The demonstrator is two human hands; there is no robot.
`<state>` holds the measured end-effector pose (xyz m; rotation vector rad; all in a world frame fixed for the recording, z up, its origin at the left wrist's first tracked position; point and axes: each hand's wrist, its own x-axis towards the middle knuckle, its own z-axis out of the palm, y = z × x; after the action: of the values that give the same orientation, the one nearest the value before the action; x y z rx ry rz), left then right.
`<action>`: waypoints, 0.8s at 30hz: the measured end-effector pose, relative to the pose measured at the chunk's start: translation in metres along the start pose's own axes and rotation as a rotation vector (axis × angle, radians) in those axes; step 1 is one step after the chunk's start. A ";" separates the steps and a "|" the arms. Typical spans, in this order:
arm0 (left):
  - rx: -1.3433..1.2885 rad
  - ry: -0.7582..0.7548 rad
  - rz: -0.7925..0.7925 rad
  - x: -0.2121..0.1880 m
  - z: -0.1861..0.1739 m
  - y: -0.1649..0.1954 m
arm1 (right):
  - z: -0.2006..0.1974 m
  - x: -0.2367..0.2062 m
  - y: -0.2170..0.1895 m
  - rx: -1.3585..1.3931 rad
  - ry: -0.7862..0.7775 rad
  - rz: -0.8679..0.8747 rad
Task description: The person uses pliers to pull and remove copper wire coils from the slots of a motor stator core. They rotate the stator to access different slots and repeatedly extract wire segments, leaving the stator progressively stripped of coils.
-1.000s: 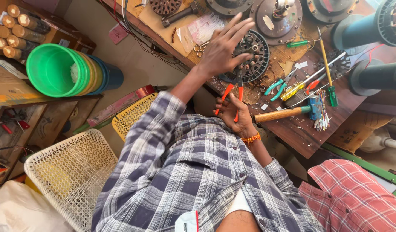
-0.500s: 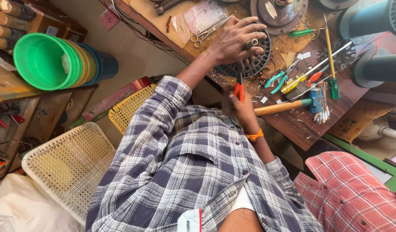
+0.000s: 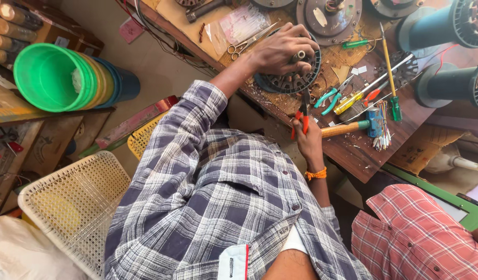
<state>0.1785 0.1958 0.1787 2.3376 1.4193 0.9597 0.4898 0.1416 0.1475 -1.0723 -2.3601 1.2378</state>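
Round black stator (image 3: 289, 82) flat on the bench (image 3: 353, 150), close to its near edge, about 1 o'clock from the plaid shoulder. Pressed down from above by the left hand (image 3: 280, 49): arm stretched long out of a rolled sleeve, wrist bent, fingers curled and spread over the top rim, fingertips pinching a small grey cylinder at the far side. At 5 o'clock of the stator, the right hand (image 3: 309, 139), forearm raised steeply from below, orange bracelet (image 3: 315, 173) at the wrist, fingers wrapped shut round the red handles of pliers (image 3: 302, 111), nose aimed up at the stator's lower edge, touching or just short, hard to tell which. Out at 3 o'clock of the pliers, a wood-handled hammer (image 3: 353, 126) with a blue head, beside a bundle of wire ends. Above that, teal pliers (image 3: 329, 98), a yellow screwdriver (image 3: 353, 101) and a green one (image 3: 389, 67) lying loose. At 10 o'clock of the left hand, scissors (image 3: 249, 41); at 1 o'clock, a grey motor cover (image 3: 327, 18). Far off at 9 o'clock, stacked buckets (image 3: 52, 78), green outermost; at 7 o'clock, a cream basket (image 3: 73, 207). At 5 o'clock, another person's red checked sleeve (image 3: 415, 238).
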 end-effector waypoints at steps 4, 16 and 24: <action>0.046 -0.038 0.089 0.020 -0.014 -0.005 | -0.009 -0.015 -0.005 0.026 0.031 0.132; -0.935 0.106 -0.608 -0.071 0.016 0.107 | 0.010 0.009 -0.068 0.713 0.386 0.045; -1.598 0.232 -0.823 -0.073 0.070 0.140 | 0.009 0.036 -0.101 0.624 0.392 0.121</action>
<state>0.2990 0.0726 0.1680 0.4521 0.8246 1.2868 0.4112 0.1257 0.2192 -1.1132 -1.4902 1.4960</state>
